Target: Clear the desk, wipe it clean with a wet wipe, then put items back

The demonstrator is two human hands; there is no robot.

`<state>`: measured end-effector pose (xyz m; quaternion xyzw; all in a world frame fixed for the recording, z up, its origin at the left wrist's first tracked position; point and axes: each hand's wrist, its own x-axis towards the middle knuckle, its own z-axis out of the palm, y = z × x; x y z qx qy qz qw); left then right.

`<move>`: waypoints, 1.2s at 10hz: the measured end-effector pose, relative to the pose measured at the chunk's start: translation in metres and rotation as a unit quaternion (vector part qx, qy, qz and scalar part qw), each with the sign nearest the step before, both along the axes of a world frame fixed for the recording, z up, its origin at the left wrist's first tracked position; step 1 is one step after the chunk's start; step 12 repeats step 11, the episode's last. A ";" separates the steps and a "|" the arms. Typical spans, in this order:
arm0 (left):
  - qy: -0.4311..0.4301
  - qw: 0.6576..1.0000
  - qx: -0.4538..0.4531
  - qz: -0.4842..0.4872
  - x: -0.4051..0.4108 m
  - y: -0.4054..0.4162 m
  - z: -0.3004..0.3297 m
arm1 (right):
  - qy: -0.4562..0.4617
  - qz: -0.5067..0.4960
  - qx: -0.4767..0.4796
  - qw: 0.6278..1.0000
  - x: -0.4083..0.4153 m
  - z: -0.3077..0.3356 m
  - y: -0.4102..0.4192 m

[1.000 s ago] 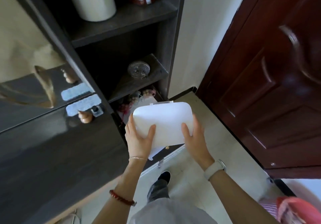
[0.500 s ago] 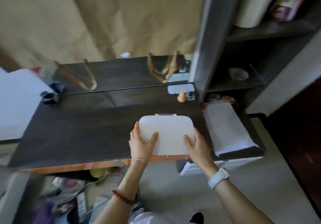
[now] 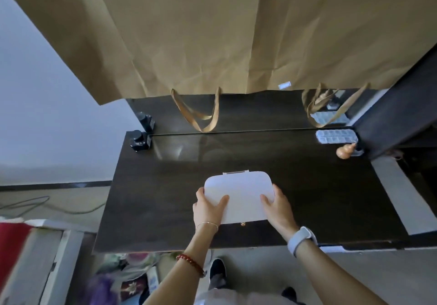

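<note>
a: what have i got on the head view right now?

b: i see both hands over the dark wood-grain counter [image 3: 165,186]. they hold a flat white rounded-corner case [image 3: 238,193] with a small metal clasp on its far edge and a little gold stud on its near edge.

a: tell me about the grip on each side.

b: the left hand [image 3: 208,206] has its grip pinching the case's left near corner, thumb laid on top and fingers curled round the side. the right hand [image 3: 279,207] does the same on the right near corner, thumb on top. i cannot tell how the fingers sit underneath.

a: is the case down on the counter?

b: it sits over the middle of the counter, toward the near edge. whether it touches the surface or hangs just above it, i cannot tell.

a: what else is on there?

b: at the far left corner, a small black squat bottle [image 3: 139,141], with its reflection in the glossy back panel. at the far right, a clear plastic compartment box [image 3: 335,136] and just in front of it a small tan gourd-shaped ornament [image 3: 345,149]. a white sheet [image 3: 406,193] lies along the right side. large brown paper bags [image 3: 236,32] hang upside down behind the counter, their handles [image 3: 201,115] drooping toward the back.

a: wrists?

b: a white-strapped watch [image 3: 301,239] on the right, a thin chain and a red bead bracelet [image 3: 190,261] on the left.
</note>
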<state>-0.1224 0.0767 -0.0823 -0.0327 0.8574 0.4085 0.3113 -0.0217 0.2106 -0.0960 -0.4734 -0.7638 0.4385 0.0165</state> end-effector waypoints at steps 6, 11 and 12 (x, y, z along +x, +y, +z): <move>0.016 0.992 0.021 -0.122 -0.014 0.045 -0.013 | -0.007 -0.030 0.008 0.999 -0.007 -0.001 0.043; 0.162 0.925 -0.256 -0.231 -0.013 -0.009 -0.026 | 0.469 -0.097 -0.082 0.874 0.004 0.216 0.064; 0.162 0.925 -0.256 -0.231 -0.013 -0.009 -0.026 | 0.469 -0.097 -0.082 0.874 0.004 0.216 0.064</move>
